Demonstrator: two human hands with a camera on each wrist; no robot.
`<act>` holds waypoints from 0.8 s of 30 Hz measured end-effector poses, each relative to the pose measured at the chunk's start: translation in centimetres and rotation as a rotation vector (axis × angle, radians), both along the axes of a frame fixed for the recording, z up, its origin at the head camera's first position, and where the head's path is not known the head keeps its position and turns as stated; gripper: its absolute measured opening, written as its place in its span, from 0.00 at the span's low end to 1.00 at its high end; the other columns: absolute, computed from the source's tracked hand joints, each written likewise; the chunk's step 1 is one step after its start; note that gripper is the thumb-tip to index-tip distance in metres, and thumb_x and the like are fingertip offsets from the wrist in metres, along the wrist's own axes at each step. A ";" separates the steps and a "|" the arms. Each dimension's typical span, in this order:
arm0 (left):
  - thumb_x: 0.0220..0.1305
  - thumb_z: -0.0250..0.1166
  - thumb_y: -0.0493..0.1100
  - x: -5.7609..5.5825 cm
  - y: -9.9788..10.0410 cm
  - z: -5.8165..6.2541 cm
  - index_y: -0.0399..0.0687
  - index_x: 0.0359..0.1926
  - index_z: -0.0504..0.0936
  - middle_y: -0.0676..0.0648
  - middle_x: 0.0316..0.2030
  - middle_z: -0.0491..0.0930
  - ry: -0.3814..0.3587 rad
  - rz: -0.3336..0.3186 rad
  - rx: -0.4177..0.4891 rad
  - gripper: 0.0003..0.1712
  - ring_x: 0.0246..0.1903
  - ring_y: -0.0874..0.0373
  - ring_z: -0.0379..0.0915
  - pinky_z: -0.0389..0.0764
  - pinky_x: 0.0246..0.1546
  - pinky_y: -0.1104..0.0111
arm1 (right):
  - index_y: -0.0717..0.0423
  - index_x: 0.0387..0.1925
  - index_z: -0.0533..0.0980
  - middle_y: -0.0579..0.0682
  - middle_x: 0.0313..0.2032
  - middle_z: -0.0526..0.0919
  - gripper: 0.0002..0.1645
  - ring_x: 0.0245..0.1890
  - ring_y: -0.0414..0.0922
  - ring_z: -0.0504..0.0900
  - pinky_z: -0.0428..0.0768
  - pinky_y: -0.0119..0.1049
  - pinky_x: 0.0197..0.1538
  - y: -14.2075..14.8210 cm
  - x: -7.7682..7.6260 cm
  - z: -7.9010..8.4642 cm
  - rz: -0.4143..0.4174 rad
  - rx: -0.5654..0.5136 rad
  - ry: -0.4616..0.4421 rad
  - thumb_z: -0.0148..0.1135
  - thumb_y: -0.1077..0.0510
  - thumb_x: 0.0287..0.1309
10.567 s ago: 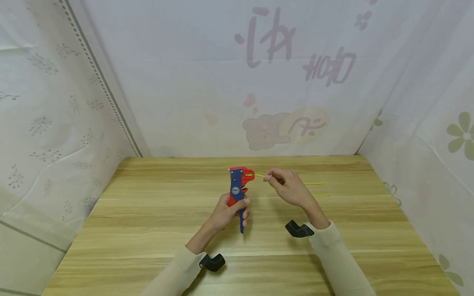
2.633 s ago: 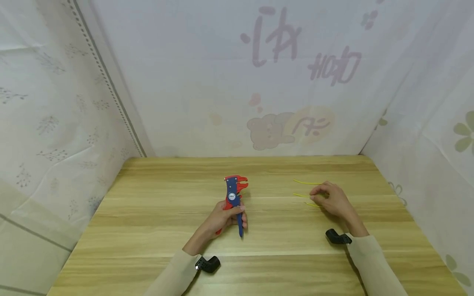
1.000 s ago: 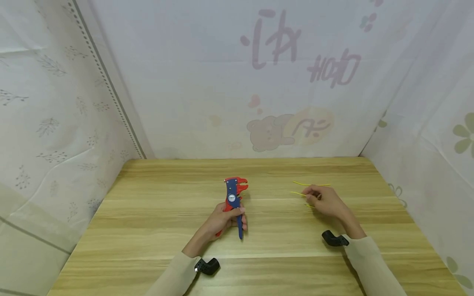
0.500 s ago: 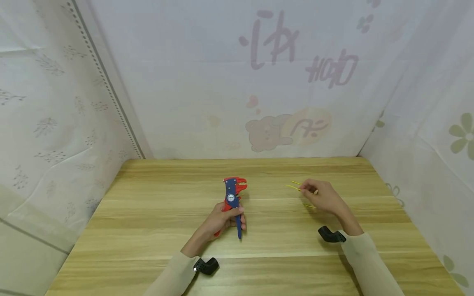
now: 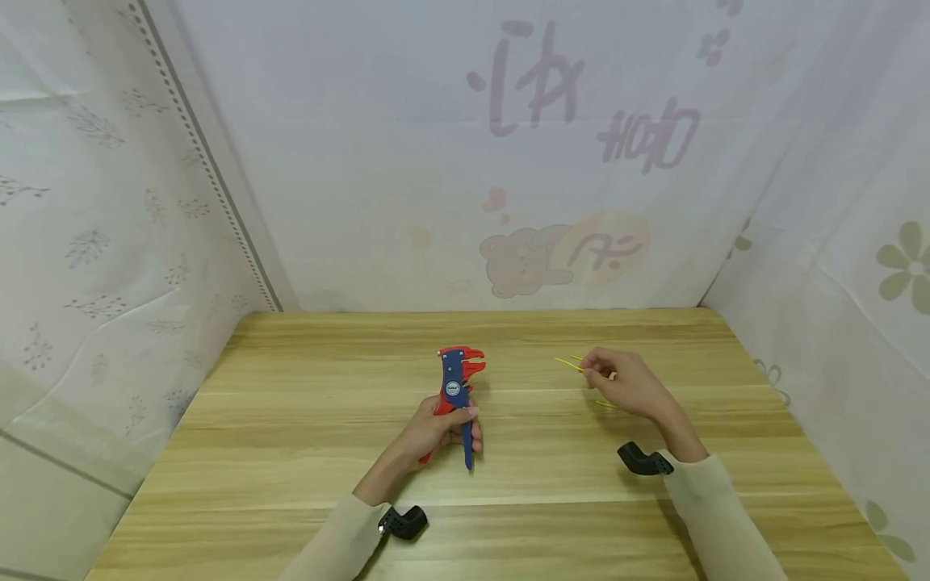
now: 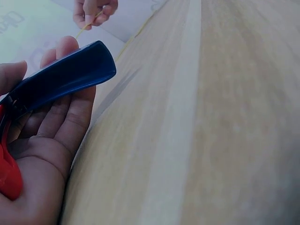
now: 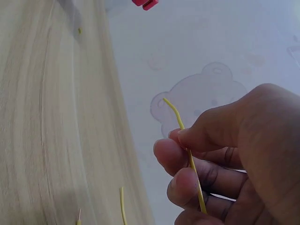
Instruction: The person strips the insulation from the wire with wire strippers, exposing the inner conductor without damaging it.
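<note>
My left hand (image 5: 429,432) holds a wire stripper (image 5: 454,375) with a blue body and red jaws, upright over the table; the jaws stand apart with nothing between them. In the left wrist view its blue handle (image 6: 65,77) lies across my fingers, thumb on top. To the right, my right hand (image 5: 626,383) pinches a yellow wire (image 7: 178,115) between thumb and fingers, its slightly bent tip pointing toward the stripper. Two more yellow wires lie on the table below: one (image 7: 123,204) behind the hand, another (image 7: 78,222) with a bare, thin end in the right wrist view.
The wooden table (image 5: 327,468) meets patterned white cloth (image 5: 349,202) at the back and both sides. A tiny yellow scrap (image 7: 79,31) lies on the table. Black wrist cameras (image 5: 404,523) sit on both sleeves.
Earlier my right hand held a wire at the stripper's jaws, then moved right to the wires on the table. It has since lifted one and moved left. My left hand stays nearly still.
</note>
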State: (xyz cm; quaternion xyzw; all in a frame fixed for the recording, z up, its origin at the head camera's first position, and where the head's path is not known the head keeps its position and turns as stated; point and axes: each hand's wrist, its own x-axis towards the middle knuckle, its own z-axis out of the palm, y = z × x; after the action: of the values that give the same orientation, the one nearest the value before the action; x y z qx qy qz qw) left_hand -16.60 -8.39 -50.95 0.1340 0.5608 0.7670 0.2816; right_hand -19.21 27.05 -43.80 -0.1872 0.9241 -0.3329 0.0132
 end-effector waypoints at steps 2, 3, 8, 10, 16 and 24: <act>0.74 0.63 0.46 0.0 0.0 0.0 0.25 0.57 0.65 0.49 0.30 0.85 0.001 -0.004 -0.004 0.28 0.30 0.55 0.87 0.90 0.41 0.60 | 0.60 0.44 0.80 0.51 0.30 0.85 0.07 0.34 0.48 0.84 0.73 0.32 0.35 -0.2 0.0 0.1 0.005 -0.008 0.005 0.60 0.61 0.72; 0.74 0.63 0.46 0.0 0.0 0.0 0.25 0.57 0.65 0.49 0.30 0.85 0.003 -0.007 -0.005 0.28 0.30 0.55 0.87 0.90 0.41 0.60 | 0.60 0.44 0.80 0.51 0.29 0.85 0.07 0.33 0.47 0.84 0.73 0.32 0.35 -0.3 -0.1 0.2 0.007 -0.012 0.008 0.60 0.61 0.72; 0.74 0.63 0.46 0.1 0.1 0.4 0.22 0.59 0.63 0.49 0.30 0.85 0.013 -0.022 -0.007 0.31 0.31 0.55 0.88 0.90 0.42 0.60 | 0.55 0.44 0.81 0.52 0.30 0.86 0.06 0.34 0.50 0.85 0.71 0.31 0.32 -0.7 -0.2 0.3 0.008 -0.027 0.009 0.60 0.59 0.72; 0.74 0.63 0.47 0.2 0.1 0.6 0.21 0.60 0.62 0.49 0.31 0.85 0.015 -0.025 -0.014 0.33 0.31 0.55 0.87 0.89 0.43 0.60 | 0.52 0.43 0.81 0.53 0.30 0.86 0.05 0.35 0.52 0.86 0.71 0.31 0.31 -0.9 -0.2 0.4 0.005 -0.029 0.005 0.60 0.58 0.73; 0.74 0.64 0.48 0.4 0.3 0.9 0.24 0.58 0.65 0.48 0.31 0.85 0.018 -0.019 -0.015 0.31 0.31 0.55 0.88 0.90 0.43 0.60 | 0.49 0.42 0.80 0.53 0.29 0.85 0.04 0.35 0.54 0.86 0.71 0.31 0.33 -1.4 -0.2 0.9 0.013 -0.044 -0.001 0.60 0.56 0.73; 0.75 0.62 0.47 0.6 0.4 1.1 0.26 0.57 0.66 0.49 0.31 0.85 0.040 -0.023 -0.001 0.28 0.31 0.55 0.88 0.90 0.42 0.60 | 0.51 0.41 0.81 0.45 0.25 0.83 0.05 0.30 0.43 0.84 0.72 0.31 0.32 -2.4 -0.4 1.6 0.052 -0.088 0.041 0.60 0.57 0.73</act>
State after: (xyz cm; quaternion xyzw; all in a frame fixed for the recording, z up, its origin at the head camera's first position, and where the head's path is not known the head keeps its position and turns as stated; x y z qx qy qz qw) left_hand -16.05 -7.99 -49.88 0.1555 0.5653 0.7605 0.2791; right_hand -19.57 24.65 -42.18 -0.2185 0.9035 -0.3687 -0.0054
